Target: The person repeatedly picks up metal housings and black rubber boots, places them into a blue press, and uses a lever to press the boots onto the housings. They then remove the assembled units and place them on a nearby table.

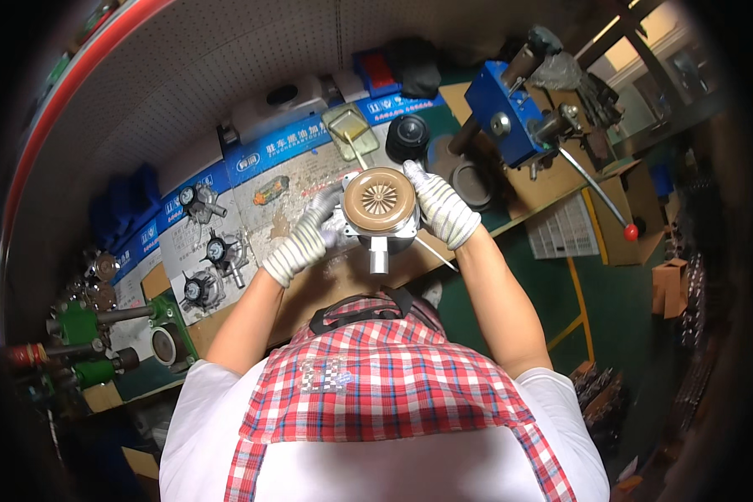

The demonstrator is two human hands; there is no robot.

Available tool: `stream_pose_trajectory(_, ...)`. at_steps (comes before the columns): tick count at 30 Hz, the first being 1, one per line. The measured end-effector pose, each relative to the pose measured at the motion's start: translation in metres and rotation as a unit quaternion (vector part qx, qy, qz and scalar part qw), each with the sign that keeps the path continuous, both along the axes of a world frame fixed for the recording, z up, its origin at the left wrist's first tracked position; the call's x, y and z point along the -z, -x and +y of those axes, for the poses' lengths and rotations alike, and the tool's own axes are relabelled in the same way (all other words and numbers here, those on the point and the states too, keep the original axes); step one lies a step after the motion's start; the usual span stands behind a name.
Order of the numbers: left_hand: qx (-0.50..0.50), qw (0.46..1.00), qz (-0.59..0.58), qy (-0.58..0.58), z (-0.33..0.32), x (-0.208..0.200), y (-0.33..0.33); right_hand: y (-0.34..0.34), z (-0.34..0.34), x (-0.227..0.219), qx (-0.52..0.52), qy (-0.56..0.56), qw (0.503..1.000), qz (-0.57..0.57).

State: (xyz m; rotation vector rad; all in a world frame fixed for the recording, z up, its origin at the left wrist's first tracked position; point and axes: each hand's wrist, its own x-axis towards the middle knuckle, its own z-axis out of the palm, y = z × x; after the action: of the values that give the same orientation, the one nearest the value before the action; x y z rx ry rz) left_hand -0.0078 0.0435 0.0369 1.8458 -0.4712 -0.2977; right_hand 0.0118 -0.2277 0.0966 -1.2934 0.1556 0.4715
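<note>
In front of me is a metal blower housing (pixel 379 255) with a round bronze-coloured impeller (pixel 380 199) facing up. Its short pipe points toward my body. My gloved right hand (pixel 437 201) grips the housing's right side, with its fingers reaching along the far rim. At the left edge is my gloved left hand (pixel 305 237), its blurred fingers close to or touching the housing. Whether they hold anything is unclear. Just beyond the impeller, a pale stick leans out of a shallow yellowish tray (pixel 353 134).
Several similar metal assemblies (pixel 217 251) lie on the bench to the left, near a green clamp-like fixture (pixel 171 345). A blue lever press (pixel 506 117) with a red-knobbed handle stands at right. A black round part (pixel 408 136) sits behind the housing.
</note>
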Motion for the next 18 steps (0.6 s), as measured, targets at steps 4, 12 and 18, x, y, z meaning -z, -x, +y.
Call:
stream_pose_trajectory(4, 0.030, 0.904, -0.402, -0.145, -0.026, -0.021, 0.012, -0.006, -0.014, 0.020, -0.009, 0.112, 0.972, -0.208)
stream_pose_trajectory(12, -0.084, 0.923, 0.128, 0.354, -0.029, -0.002, 0.053, 0.031, -0.036, -0.110, 0.156, 0.252, 0.914, -0.279)
stream_pose_trajectory(18, -0.104, 0.920, 0.150, 0.346, -0.043, -0.027, 0.054, 0.081, -0.071, -0.001, 0.117, 0.282, 0.918, -0.252)
